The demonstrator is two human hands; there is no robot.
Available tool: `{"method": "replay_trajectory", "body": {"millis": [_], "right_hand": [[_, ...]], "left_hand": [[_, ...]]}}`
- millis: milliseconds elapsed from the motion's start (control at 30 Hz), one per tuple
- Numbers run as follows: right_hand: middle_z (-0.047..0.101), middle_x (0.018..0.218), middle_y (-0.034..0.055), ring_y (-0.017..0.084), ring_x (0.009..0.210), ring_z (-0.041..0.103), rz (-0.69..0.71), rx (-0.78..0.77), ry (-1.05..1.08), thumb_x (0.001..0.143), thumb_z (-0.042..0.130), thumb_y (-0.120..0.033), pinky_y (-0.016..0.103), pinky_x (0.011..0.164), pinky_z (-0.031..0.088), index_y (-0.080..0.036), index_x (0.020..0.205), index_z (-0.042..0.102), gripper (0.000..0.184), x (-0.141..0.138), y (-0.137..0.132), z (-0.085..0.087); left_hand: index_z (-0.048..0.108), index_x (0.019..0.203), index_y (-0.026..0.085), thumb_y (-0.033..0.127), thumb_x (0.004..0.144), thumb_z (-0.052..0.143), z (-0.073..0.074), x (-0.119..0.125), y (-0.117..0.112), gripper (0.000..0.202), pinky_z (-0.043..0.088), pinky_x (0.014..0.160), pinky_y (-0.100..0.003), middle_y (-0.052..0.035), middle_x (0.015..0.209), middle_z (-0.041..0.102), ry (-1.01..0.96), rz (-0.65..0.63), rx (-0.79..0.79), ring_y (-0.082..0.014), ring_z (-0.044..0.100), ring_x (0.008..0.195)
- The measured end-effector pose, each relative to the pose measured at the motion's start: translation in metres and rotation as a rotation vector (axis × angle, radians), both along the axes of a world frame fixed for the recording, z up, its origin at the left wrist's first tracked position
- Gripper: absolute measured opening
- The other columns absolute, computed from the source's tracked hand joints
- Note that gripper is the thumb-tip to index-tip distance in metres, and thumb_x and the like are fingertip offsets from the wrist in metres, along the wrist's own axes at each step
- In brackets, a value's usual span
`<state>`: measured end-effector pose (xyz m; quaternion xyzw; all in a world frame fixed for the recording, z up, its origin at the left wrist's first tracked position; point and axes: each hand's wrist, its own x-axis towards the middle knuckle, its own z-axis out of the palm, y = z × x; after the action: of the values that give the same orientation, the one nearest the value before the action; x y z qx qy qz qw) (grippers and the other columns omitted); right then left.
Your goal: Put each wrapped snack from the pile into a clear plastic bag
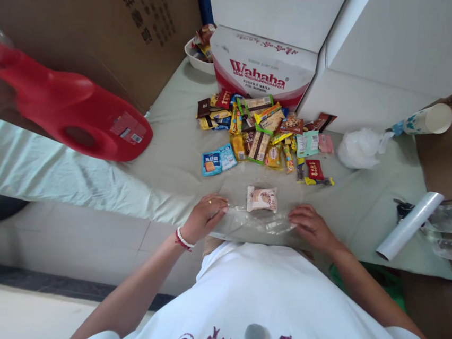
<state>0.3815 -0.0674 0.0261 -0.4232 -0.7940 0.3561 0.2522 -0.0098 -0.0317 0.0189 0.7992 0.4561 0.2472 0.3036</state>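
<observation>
A clear plastic bag [256, 223] lies flat at the near edge of the table. My left hand [204, 216] pinches its left edge, fingers curled closed. My right hand [311, 226] grips its right edge the same way. On the bag, between my hands, rests a pale wrapped snack [262, 198]. Beyond it spreads a pile of several coloured snack packets [261, 133], with two blue packets [219, 160] at its near left.
A red jug [75, 112] lies on its side at left. A Wahaha carton [262, 66] and white boxes stand at the back, with a white bowl [199, 57]. At right are a crumpled white bag [359, 148], a paper cup [428, 120] and a film roll [408, 225].
</observation>
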Motion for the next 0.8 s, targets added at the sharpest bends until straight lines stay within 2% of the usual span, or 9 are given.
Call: {"method": "replay_trajectory", "body": {"millis": [133, 233, 300, 400, 467, 567, 633, 700, 800], "right_hand": [[0.066, 0.081, 0.0056, 0.018, 0.077, 0.062, -0.255, -0.295, 0.051, 0.098, 0.048, -0.056, 0.031, 0.073, 0.050, -0.019, 0.079, 0.065, 0.045, -0.001, 0.035, 0.004], [0.052, 0.057, -0.0003, 0.015, 0.055, 0.050, -0.411, -0.468, -0.133, 0.095, 0.036, -0.065, 0.026, 0.056, 0.040, -0.020, 0.067, 0.054, 0.055, -0.007, 0.056, -0.006], [0.049, 0.052, -0.0006, 0.014, 0.052, 0.046, -0.449, -0.496, -0.230, 0.093, 0.036, -0.064, 0.025, 0.052, 0.033, -0.020, 0.062, 0.051, 0.055, -0.011, 0.064, -0.013], [0.050, 0.050, 0.0005, 0.014, 0.052, 0.045, -0.448, -0.497, -0.293, 0.092, 0.042, -0.060, 0.026, 0.053, 0.029, -0.020, 0.056, 0.051, 0.055, -0.011, 0.068, -0.016], [0.051, 0.052, 0.0011, 0.015, 0.053, 0.045, -0.429, -0.486, -0.361, 0.093, 0.044, -0.056, 0.027, 0.055, 0.028, -0.019, 0.058, 0.055, 0.053, -0.008, 0.070, -0.010], [0.065, 0.074, 0.0065, 0.019, 0.068, 0.055, -0.428, -0.271, -0.546, 0.095, 0.051, -0.048, 0.029, 0.062, 0.036, -0.018, 0.081, 0.068, 0.038, -0.007, 0.078, 0.008], [0.069, 0.099, 0.0123, 0.025, 0.090, 0.060, -0.415, -0.021, -0.623, 0.096, 0.053, -0.041, 0.032, 0.076, 0.043, -0.016, 0.105, 0.071, 0.032, -0.018, 0.090, 0.022], [0.068, 0.114, 0.0144, 0.029, 0.109, 0.056, -0.299, 0.163, -0.617, 0.099, 0.052, -0.033, 0.037, 0.092, 0.043, -0.015, 0.120, 0.068, 0.033, -0.040, 0.105, 0.032], [0.066, 0.122, 0.0141, 0.031, 0.121, 0.048, -0.066, 0.263, -0.652, 0.099, 0.053, -0.026, 0.042, 0.102, 0.038, -0.016, 0.130, 0.064, 0.035, -0.083, 0.131, 0.033]], "left_hand": [[0.068, 0.086, 0.021, 0.041, 0.099, 0.045, 0.001, 0.015, 0.034, 0.033, 0.052, 0.087, -0.036, -0.0072, 0.087, 0.073, 0.061, 0.120, -0.052, -0.0220, 0.068, 0.090], [0.067, 0.088, 0.019, 0.039, 0.091, 0.056, -0.004, 0.023, 0.056, 0.023, 0.051, 0.087, -0.042, -0.0096, 0.088, 0.069, 0.223, 0.357, -0.020, -0.0269, 0.064, 0.091], [0.068, 0.097, 0.016, 0.036, 0.084, 0.063, -0.001, 0.024, 0.060, 0.025, 0.048, 0.094, -0.047, -0.0145, 0.101, 0.068, 0.284, 0.538, 0.113, -0.0315, 0.061, 0.103], [0.068, 0.108, 0.014, 0.030, 0.085, 0.063, 0.019, 0.025, 0.042, 0.028, 0.042, 0.101, -0.051, -0.0183, 0.112, 0.065, 0.255, 0.705, 0.433, -0.0328, 0.057, 0.111], [0.069, 0.109, 0.018, 0.023, 0.089, 0.058, 0.034, 0.033, 0.021, 0.023, 0.041, 0.100, -0.049, -0.0152, 0.109, 0.066, 0.193, 0.631, 0.601, -0.0292, 0.058, 0.108], [0.068, 0.119, 0.025, 0.015, 0.090, 0.054, 0.043, 0.064, -0.006, 0.033, 0.042, 0.094, -0.041, -0.0090, 0.111, 0.072, 0.179, 0.150, 0.604, -0.0237, 0.062, 0.107], [0.064, 0.129, 0.023, 0.014, 0.092, 0.051, 0.037, 0.087, -0.010, 0.040, 0.042, 0.089, -0.040, -0.0084, 0.124, 0.073, 0.287, -0.056, 0.492, -0.0228, 0.062, 0.110], [0.060, 0.137, 0.021, 0.015, 0.096, 0.048, 0.026, 0.105, -0.006, 0.043, 0.043, 0.086, -0.040, -0.0091, 0.138, 0.067, 0.427, -0.122, 0.357, -0.0232, 0.062, 0.112], [0.056, 0.142, 0.022, 0.017, 0.099, 0.044, 0.013, 0.117, 0.004, 0.045, 0.045, 0.086, -0.040, -0.0085, 0.150, 0.058, 0.557, -0.150, 0.227, -0.0236, 0.062, 0.111]]}}
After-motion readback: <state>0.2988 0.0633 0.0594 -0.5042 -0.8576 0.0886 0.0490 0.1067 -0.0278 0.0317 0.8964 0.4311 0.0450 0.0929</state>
